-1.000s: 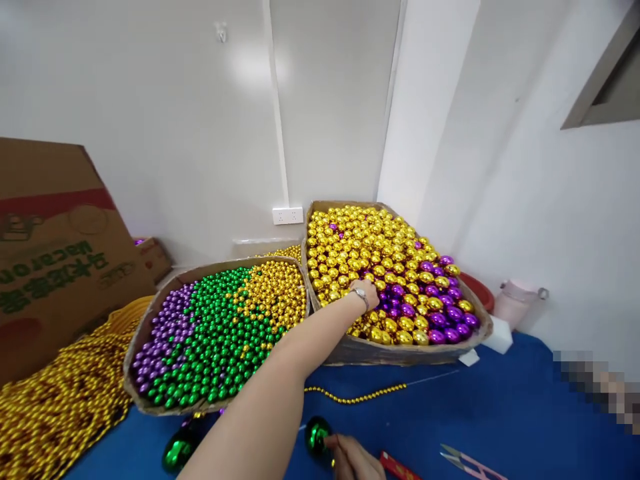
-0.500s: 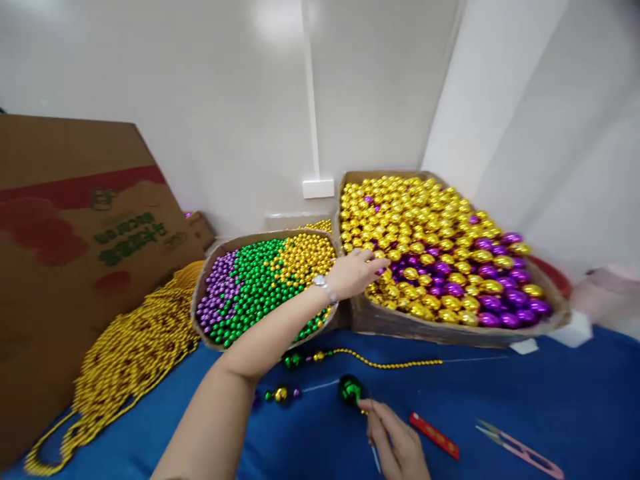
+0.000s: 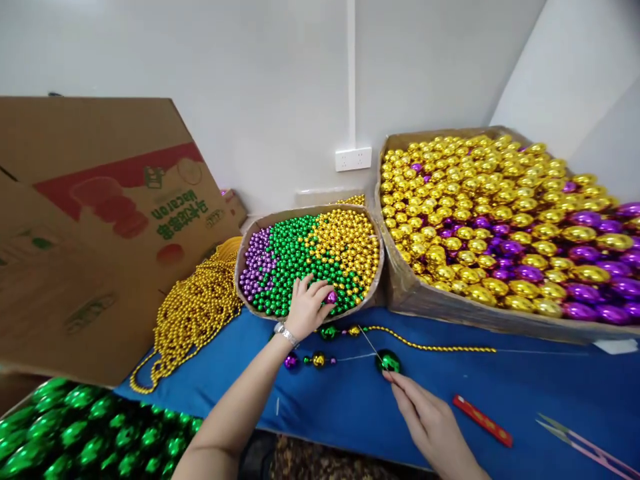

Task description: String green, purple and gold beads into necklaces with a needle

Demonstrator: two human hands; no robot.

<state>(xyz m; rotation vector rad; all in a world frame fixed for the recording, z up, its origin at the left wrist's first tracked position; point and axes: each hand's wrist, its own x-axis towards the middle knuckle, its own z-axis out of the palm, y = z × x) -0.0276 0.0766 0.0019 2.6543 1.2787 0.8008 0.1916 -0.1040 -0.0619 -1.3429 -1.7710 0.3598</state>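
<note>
My left hand (image 3: 309, 307) is over the front of the box of small beads (image 3: 383, 267), palm down. A shiny purple bead (image 3: 331, 297) is pinched between its thumb and fingers. My right hand (image 3: 425, 413) is closed at the fingertips on a thin needle (image 3: 371, 343), which points up and left. Just beyond those fingertips, a large green ball (image 3: 389, 361) lies on the blue cloth. A thread runs left from it to a short row with a small purple bead, a gold bead (image 3: 319, 360), a small green bead and a larger purple bead (image 3: 291, 361).
Behind lies a gold bead strand (image 3: 425, 343). A large box (image 3: 400, 287) of gold and purple beads stands right. Left are heaped gold strands (image 3: 195, 307), a cardboard box (image 3: 115, 233) and big green beads (image 3: 85, 433). A red cutter (image 3: 483, 420) and pink-handled snips (image 3: 585, 443) lie right.
My left hand has moved left from the gold-and-purple box to above the small beads, now with a purple bead. The right hand stays by the green ball. The view has shifted.
</note>
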